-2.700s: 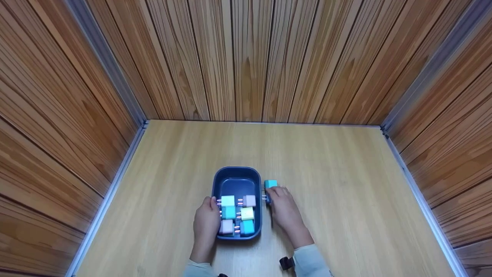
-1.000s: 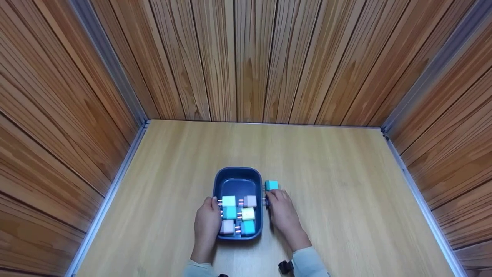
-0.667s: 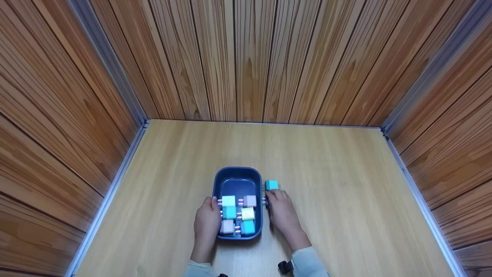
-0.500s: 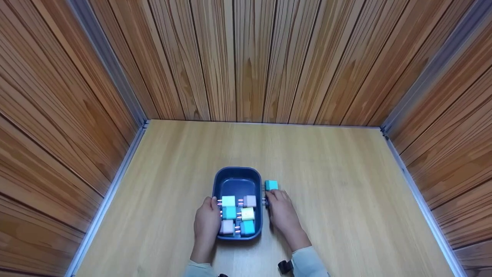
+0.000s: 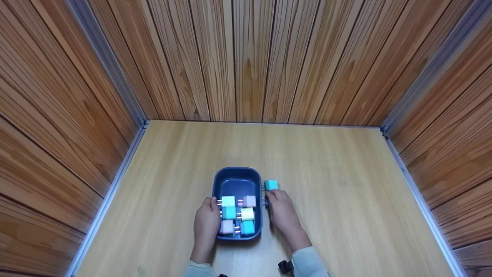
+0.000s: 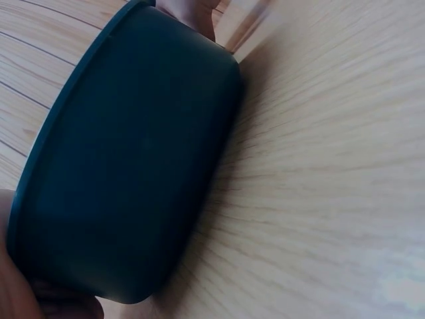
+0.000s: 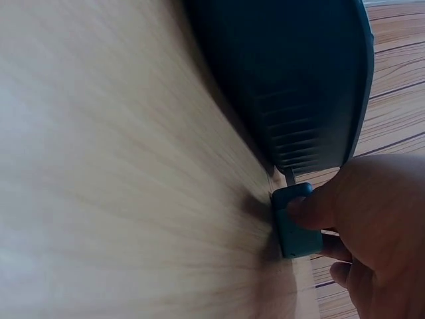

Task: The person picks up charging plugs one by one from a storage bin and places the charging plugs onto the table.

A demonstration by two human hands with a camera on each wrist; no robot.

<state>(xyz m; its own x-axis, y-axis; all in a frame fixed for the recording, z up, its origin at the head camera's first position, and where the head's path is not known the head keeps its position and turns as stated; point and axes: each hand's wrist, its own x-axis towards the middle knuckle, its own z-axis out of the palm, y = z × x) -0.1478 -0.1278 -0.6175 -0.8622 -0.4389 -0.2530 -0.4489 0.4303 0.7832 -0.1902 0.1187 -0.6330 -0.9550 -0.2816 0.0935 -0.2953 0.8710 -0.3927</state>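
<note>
A dark blue plastic tub (image 5: 236,173) stands on the table with several two-pin plugs in its near half, among them a yellow plug (image 5: 247,214) and a lilac plug (image 5: 249,201). My left hand (image 5: 207,221) grips the tub's left side, thumb at the rim. Just outside the right wall, my right hand (image 5: 283,211) pinches a dark blue plug (image 7: 297,226) between thumb and fingers, its pins toward the tub. A teal plug (image 5: 271,185) lies right beyond those fingertips, also pointing its pins at the tub. My right fingers partly cover the dark blue plug.
Wooden plank walls (image 5: 250,61) close off the back and both sides of the light wood table (image 5: 326,161). Grey metal strips run along the corners. A small black piece (image 5: 285,265) sits by the right cuff.
Compared with the oldest frame, my right hand sits slightly nearer to me, the dark blue plug still in its fingers. The left hand and tub stay in place.
</note>
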